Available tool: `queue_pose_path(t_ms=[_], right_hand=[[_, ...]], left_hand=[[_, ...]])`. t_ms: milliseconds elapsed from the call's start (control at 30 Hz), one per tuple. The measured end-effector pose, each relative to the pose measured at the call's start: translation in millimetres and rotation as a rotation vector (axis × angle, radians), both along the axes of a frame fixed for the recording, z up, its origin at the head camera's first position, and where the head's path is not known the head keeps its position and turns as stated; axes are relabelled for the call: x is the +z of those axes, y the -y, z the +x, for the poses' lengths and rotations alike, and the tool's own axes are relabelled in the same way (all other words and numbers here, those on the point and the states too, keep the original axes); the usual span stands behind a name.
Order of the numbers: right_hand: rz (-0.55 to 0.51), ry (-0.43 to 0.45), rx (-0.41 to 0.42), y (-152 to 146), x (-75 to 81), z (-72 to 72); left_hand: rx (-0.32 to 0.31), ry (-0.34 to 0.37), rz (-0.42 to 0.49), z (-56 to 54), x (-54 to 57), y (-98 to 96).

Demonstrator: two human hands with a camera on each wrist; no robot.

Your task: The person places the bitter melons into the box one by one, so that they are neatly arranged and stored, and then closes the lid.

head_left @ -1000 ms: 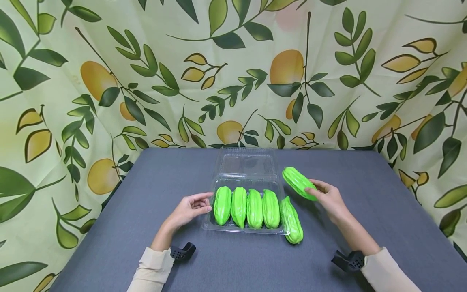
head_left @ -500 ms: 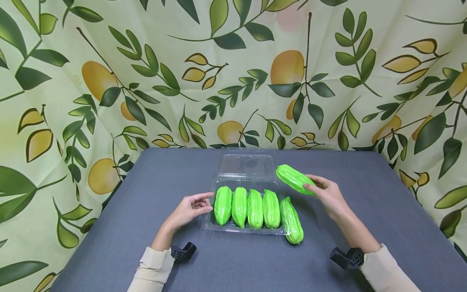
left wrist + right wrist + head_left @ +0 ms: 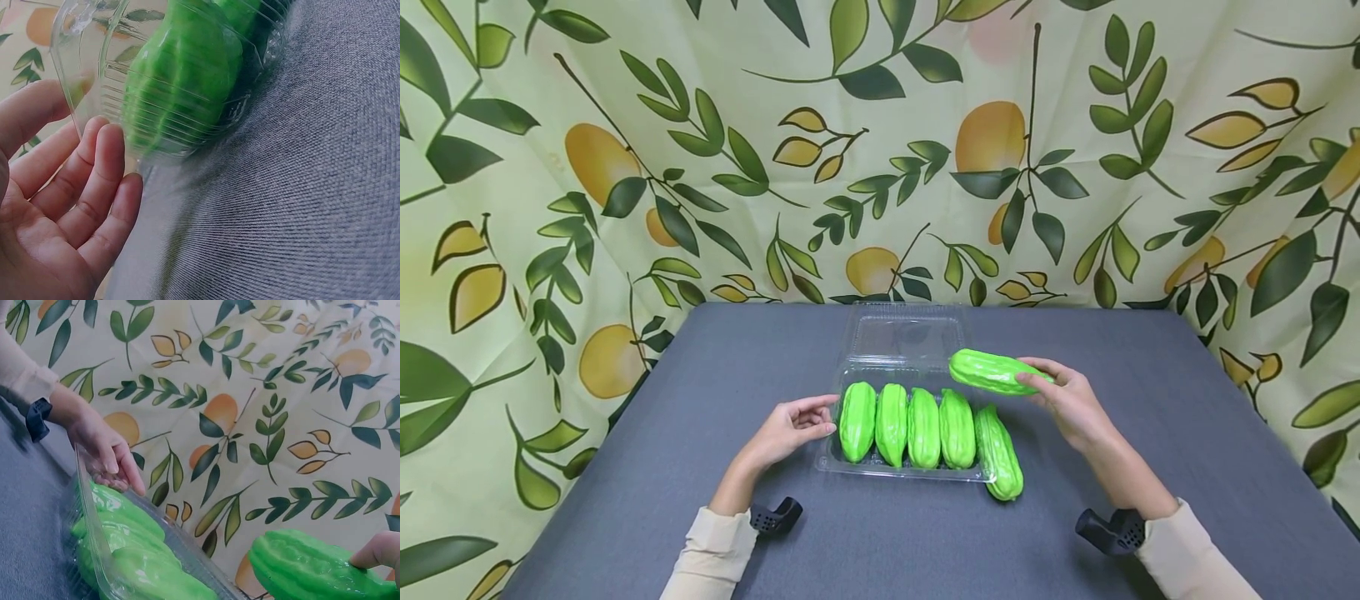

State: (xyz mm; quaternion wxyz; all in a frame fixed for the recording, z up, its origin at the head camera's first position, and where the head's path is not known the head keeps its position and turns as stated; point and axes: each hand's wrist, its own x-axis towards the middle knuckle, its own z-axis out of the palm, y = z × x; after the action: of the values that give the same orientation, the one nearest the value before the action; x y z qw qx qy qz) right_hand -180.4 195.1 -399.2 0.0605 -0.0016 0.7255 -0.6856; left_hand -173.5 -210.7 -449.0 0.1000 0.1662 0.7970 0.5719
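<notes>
A clear plastic clamshell box lies with its lid folded back, several bright green ribbed bitter melons standing side by side inside. Another bitter melon is against the box's right edge, partly behind clear plastic. My right hand grips one bitter melon by its right end, above the box's back right corner; this melon also shows in the right wrist view. At the box's left rim my left hand rests thumb and index finger, the other fingers loosely bent outside the wall.
A grey cloth-covered table carries everything. Behind it hangs a curtain printed with leaves and orange fruit, also along both sides. Each wrist wears a black band mount.
My right hand has carried its bitter melon leftward to the box's back right corner, turning it from slanted to nearly level. The left hand and the box have stayed put.
</notes>
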Motion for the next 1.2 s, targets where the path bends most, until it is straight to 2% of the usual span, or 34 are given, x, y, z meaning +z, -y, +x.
queue_pose_path(t_ms=[200,467,867,1200], right_hand=[[-0.128,0.013,0.052,8,1.5,-1.2],[-0.183,0.017,0.083,17,3.3,-3.4],[-0.079,0.068,0.127,47,-2.9,-8.0],[-0.056,0.083,0.124,62,-7.9,-12.3]], left_hand=[[-0.001,0.001,0.0,-0.1,-0.2,0.5],[0.004,0.004,-0.004,-0.5,-1.4,1.0],[0.005,0.011,-0.007,-0.5,0.2,0.3],[0.002,0.006,0.0,0.3,0.0,-0.3]])
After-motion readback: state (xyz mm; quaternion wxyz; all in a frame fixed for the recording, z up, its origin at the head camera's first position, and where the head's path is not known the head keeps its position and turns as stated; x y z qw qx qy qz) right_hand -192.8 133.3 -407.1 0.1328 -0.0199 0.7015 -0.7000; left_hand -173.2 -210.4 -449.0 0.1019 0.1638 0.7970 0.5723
